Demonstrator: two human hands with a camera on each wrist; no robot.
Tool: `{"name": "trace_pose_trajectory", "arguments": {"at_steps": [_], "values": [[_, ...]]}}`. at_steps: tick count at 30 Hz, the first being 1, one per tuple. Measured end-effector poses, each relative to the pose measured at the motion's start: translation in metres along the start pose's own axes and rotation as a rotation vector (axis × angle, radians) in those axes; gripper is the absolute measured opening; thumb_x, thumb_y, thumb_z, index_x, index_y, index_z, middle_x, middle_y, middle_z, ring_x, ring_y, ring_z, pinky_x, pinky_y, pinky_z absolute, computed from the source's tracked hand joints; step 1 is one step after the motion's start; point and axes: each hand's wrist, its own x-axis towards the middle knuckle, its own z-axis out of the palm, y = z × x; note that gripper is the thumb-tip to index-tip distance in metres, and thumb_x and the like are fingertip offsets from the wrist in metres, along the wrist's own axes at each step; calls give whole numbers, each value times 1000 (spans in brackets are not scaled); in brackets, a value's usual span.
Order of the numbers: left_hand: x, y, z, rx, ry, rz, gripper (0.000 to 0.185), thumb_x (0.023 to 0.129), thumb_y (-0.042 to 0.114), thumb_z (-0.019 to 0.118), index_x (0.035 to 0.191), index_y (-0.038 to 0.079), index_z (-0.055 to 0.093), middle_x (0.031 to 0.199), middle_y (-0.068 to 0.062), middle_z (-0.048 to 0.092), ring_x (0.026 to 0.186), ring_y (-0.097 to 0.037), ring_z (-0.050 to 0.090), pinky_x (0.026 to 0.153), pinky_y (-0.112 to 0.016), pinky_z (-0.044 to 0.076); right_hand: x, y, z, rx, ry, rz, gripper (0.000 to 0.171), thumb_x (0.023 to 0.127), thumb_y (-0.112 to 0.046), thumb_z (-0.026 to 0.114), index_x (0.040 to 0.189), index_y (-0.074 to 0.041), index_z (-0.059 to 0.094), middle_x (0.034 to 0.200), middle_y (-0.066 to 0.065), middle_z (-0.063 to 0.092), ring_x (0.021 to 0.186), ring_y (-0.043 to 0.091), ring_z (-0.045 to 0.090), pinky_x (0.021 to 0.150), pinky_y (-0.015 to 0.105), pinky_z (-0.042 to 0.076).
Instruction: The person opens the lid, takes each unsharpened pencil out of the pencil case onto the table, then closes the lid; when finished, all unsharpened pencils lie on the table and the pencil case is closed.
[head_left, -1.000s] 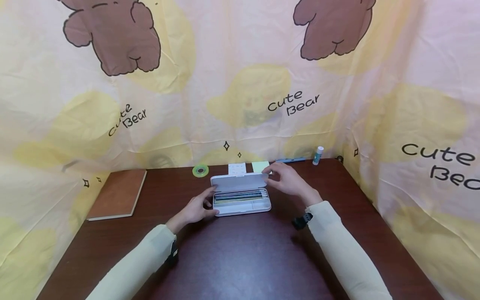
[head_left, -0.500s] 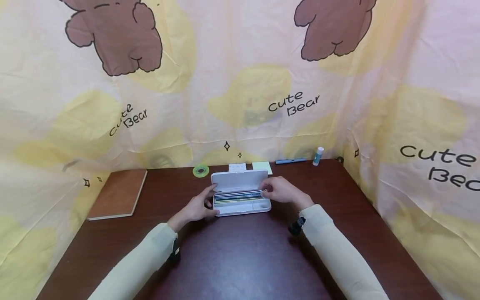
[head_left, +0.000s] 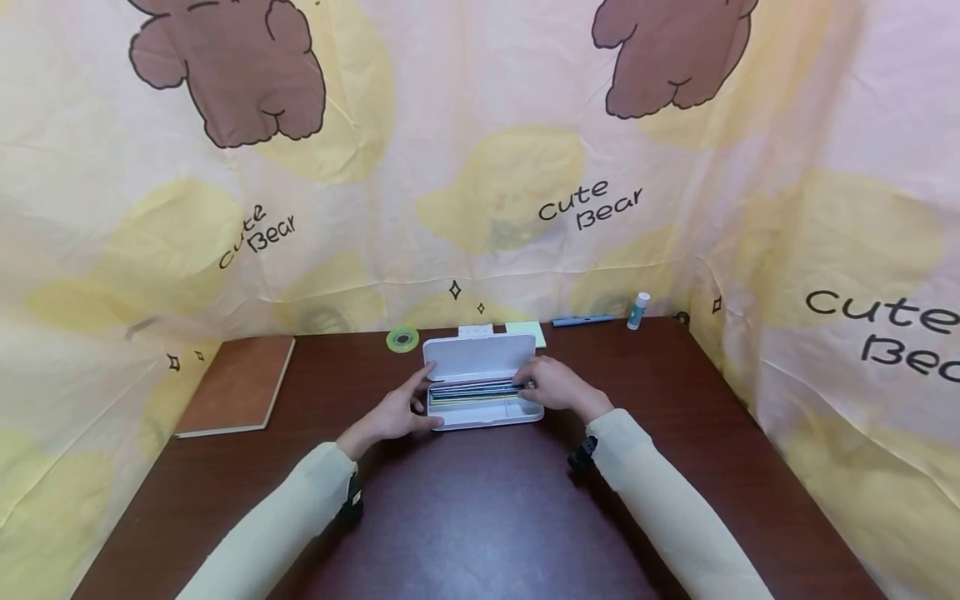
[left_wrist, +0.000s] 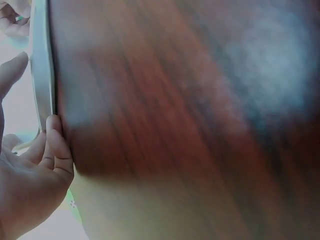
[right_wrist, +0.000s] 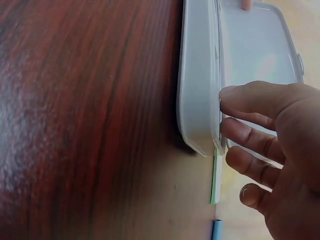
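Note:
A white pencil case [head_left: 480, 414] lies on the table with its lid [head_left: 480, 358] raised. Several pencils [head_left: 472, 390] lie side by side in its back compartment. My left hand [head_left: 392, 414] holds the case's left end, thumb at the front corner and a finger against the lid's edge. In the left wrist view the left hand [left_wrist: 35, 185] grips that corner. My right hand [head_left: 558, 386] dips its thumb and forefinger into the case at the pencils' right ends. In the right wrist view, the case wall [right_wrist: 200, 75] hides those fingertips, so I cannot tell whether they pinch a pencil.
Behind the case are a green tape roll [head_left: 402, 339], a white paper pad [head_left: 476, 331] and pale green sticky notes [head_left: 525, 328]. A blue pen [head_left: 582, 320] and an upright glue stick [head_left: 638, 311] are farther right. A brown notebook [head_left: 236, 385] lies at left.
My right hand has let go of the lid and come down to the pencils, then shifted slightly left. The lid leans farther back. My left hand keeps its place.

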Motion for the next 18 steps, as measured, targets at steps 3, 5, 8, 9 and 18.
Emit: {"name": "trace_pose_trajectory", "arguments": {"at_steps": [3,5,8,9,18], "values": [[1,-1,1,11,7,4,102,82,31,83,160,30,18,145,-8,55,93,-17,55,81,-28,48,1,-1,0,-4,4,-13,18,91,-17,71,107,-12,77,109,4,70,105,21,63,97,44,50],[2,-1,1,9,13,4,102,82,30,84,160,31,18,144,-8,55,92,-17,55,79,-28,48,2,-2,0,3,1,-11,19,91,-17,71,108,-11,76,110,5,70,106,22,62,98,44,50],[2,-1,2,3,16,2,104,81,29,85,160,31,18,143,-8,56,91,-18,54,77,-29,48,3,-2,0,7,-4,-4,21,91,-16,70,111,-10,75,112,6,70,108,23,63,99,44,50],[3,-1,2,3,17,4,105,80,29,85,160,31,17,143,-8,56,90,-17,54,77,-29,48,3,-2,0,10,-6,-1,21,91,-16,71,111,-10,75,113,6,70,108,23,63,99,44,50],[3,-3,1,18,12,0,105,79,30,86,160,33,18,144,-7,55,85,-16,54,73,-28,48,7,0,2,3,-22,10,17,90,-15,73,106,-12,76,107,3,71,99,19,63,95,42,51]]}}
